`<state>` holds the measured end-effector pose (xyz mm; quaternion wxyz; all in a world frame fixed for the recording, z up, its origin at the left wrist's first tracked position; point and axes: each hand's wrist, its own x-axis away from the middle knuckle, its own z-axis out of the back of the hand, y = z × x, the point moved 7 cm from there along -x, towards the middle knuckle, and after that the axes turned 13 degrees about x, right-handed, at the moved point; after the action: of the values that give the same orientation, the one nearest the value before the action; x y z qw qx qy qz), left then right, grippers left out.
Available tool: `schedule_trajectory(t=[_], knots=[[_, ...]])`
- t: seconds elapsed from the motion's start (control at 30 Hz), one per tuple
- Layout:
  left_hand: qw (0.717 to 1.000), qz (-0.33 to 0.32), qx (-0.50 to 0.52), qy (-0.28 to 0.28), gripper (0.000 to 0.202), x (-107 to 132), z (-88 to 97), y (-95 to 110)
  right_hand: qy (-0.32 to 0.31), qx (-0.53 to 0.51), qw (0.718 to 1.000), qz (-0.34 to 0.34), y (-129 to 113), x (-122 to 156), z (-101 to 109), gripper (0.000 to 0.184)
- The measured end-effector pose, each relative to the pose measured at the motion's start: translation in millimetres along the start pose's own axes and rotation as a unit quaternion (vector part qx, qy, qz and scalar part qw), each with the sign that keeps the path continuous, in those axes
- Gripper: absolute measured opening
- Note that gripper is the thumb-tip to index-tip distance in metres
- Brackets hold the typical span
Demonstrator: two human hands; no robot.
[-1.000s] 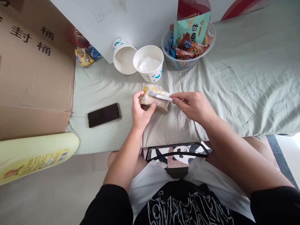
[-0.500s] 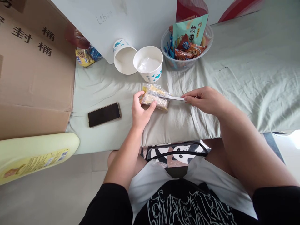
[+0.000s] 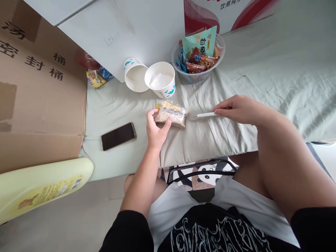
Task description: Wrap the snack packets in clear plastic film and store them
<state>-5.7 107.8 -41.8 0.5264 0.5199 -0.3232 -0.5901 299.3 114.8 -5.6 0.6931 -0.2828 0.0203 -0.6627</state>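
My left hand [image 3: 155, 130] grips the left end of a small packet [image 3: 173, 114] wrapped in clear plastic, thumb on its near side and fingers at the far side. Yellow, dark grey and pale parts show through the crinkled wrap. In my right hand [image 3: 237, 109], a slim white tool [image 3: 206, 114] with a thin metal tip is pinched between thumb and fingers. Its tip points left, a little to the right of the packet and apart from it. Both hands are over the green cloth [image 3: 199, 140].
Behind the packet stands a white paper tub [image 3: 168, 89] with clear plastic inside; another tub [image 3: 131, 82] lies tipped beside it. A clear bowl [image 3: 196, 78] holds snack packs. A phone [image 3: 118, 136] lies to the left, near a cardboard box [image 3: 49, 105] and a pale yellow bottle [image 3: 52, 185].
The white tool has come away from the packet, my right hand moving right with it. My left hand keeps its hold on the packet. The view has shifted slightly.
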Motion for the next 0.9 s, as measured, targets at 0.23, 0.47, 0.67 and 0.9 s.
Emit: schedule_trajectory(t=[0.23, 0.47, 0.67, 0.9], knots=[[0.999, -0.024, 0.007, -0.021, 0.065, 0.9, -2.3, 4.6, 0.183, 0.023, 0.983, -0.02, 14.8, -4.7, 13.6, 0.024], [0.997, -0.077, 0.001, 0.0, 0.069, 0.8, 0.3, 7.3, 0.316, 0.012, 0.947, 0.056, -15.6, -0.9, 1.5, 0.025], [0.997, -0.052, 0.039, 0.028, 0.048, 1.6, -0.9, 7.5, 0.228, -0.074, 0.941, 0.24, -76.6, 3.0, -31.0, 0.048], [0.993, -0.041, 0.08, 0.075, 0.034, -2.4, 9.7, 1.6, 0.231, -0.09, 0.94, 0.235, -77.8, 0.4, -30.8, 0.031]])
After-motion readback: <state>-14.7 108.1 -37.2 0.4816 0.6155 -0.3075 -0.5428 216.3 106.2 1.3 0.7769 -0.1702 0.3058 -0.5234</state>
